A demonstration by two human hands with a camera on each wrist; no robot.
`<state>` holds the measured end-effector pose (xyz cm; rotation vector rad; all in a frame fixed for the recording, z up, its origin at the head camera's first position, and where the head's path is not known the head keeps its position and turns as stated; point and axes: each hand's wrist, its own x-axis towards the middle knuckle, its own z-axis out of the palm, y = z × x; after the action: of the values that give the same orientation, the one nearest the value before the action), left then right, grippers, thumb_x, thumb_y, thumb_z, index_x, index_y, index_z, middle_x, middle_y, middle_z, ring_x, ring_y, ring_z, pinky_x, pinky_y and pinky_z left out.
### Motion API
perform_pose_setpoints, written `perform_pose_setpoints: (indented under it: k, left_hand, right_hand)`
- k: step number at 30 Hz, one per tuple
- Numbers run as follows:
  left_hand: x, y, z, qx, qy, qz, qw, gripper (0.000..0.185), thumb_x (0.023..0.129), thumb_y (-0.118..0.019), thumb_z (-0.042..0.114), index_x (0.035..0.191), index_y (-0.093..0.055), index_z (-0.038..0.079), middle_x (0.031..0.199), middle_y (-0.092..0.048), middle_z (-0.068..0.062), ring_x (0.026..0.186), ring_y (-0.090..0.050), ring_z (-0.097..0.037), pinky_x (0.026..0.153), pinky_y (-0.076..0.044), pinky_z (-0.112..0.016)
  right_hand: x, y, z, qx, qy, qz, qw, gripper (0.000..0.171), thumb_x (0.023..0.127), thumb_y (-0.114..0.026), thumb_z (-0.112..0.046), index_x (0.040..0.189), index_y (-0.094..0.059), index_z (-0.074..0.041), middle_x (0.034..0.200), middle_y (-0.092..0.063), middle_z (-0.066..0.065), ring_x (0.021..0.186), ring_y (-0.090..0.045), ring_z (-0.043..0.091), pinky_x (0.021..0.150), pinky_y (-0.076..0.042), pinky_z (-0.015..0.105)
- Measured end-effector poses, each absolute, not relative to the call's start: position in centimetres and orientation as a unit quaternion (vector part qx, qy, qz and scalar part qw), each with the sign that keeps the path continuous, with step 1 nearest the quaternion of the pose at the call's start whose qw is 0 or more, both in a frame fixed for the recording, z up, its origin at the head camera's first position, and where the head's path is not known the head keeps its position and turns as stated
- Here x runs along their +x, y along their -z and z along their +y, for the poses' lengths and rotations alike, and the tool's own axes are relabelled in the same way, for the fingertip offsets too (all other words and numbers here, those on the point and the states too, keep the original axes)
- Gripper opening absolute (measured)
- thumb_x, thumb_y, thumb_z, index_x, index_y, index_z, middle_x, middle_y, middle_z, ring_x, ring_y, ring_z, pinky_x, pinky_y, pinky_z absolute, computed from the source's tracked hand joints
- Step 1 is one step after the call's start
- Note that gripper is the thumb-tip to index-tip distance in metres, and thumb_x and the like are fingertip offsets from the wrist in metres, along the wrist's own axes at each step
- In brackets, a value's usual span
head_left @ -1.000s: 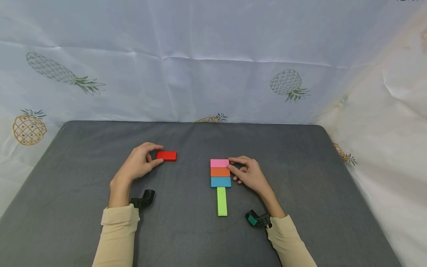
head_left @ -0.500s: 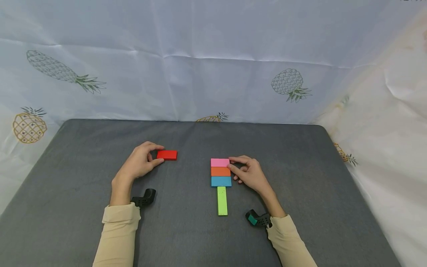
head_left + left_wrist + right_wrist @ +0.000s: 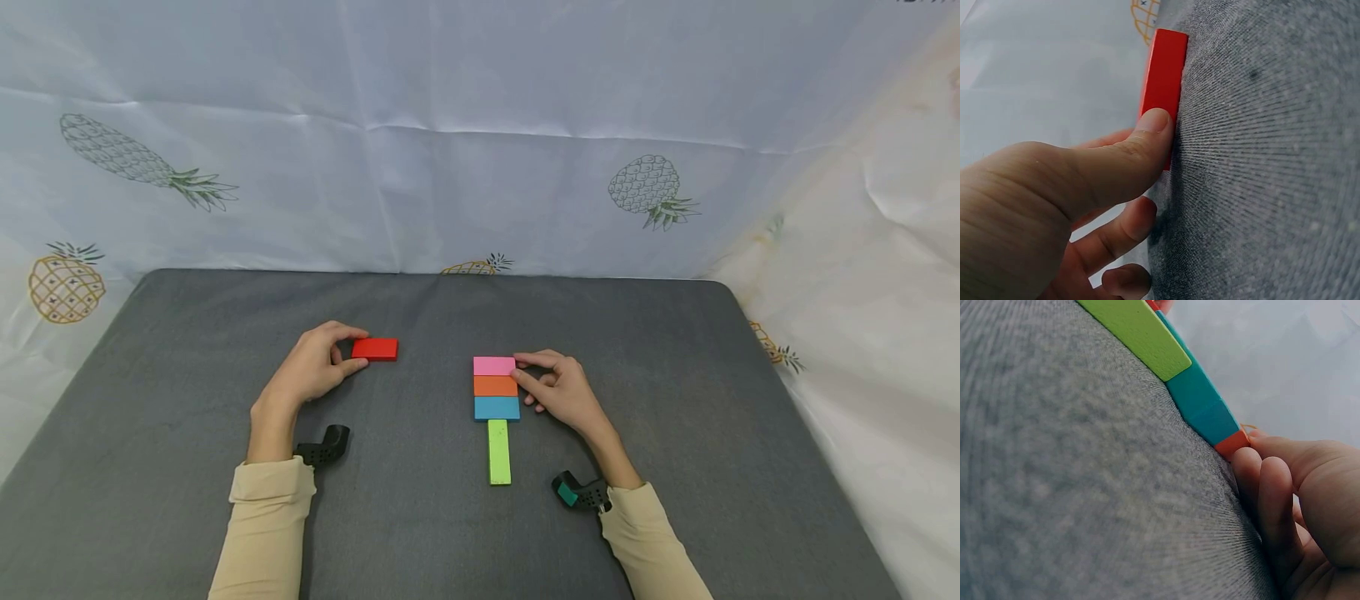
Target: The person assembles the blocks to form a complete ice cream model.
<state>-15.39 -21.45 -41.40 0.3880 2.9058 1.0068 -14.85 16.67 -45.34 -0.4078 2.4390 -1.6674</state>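
Observation:
My left hand (image 3: 309, 367) pinches the left end of a red block (image 3: 381, 350) between thumb and forefinger. That red block (image 3: 1166, 75) lies at the grey cloth, with the thumb on its near edge in the left wrist view. My right hand (image 3: 561, 387) pinches the right end of a pink block (image 3: 492, 367). Against the pink one lie an orange block (image 3: 493, 386) and a blue block (image 3: 496, 408), stacked flat in a column. A lime-green block (image 3: 498, 454) runs lengthwise below the blue one's middle. The right wrist view hides the pink block behind my right hand (image 3: 1310, 500).
Dark grey cloth covers the table (image 3: 420, 517). A pale curtain (image 3: 480, 192) printed with pineapples hangs along its far edge, and white fabric (image 3: 885, 375) hangs on the right. Each wrist bears a black camera mount (image 3: 324, 447).

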Motion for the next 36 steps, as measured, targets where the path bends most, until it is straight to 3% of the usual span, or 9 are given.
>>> perform_pose_setpoints:
  k: [36]
  left_hand:
    - [-15.7,41.3,-20.0,0.110,-0.329,0.938,0.005,0.035,0.092,-0.075,0.011,0.124,-0.070,-0.001,0.112,-0.068,-0.021,0.060,-0.048,-0.015,0.054,-0.039,-0.027]
  right_hand:
    - [-14.8,45.4,16.7,-0.146,0.555,0.816,0.073,0.035,0.097,-0.071,-0.014,0.129,-0.069,-0.001,0.119,-0.064,0.024,0.058,-0.064,0.004,0.052,-0.055,0.024]
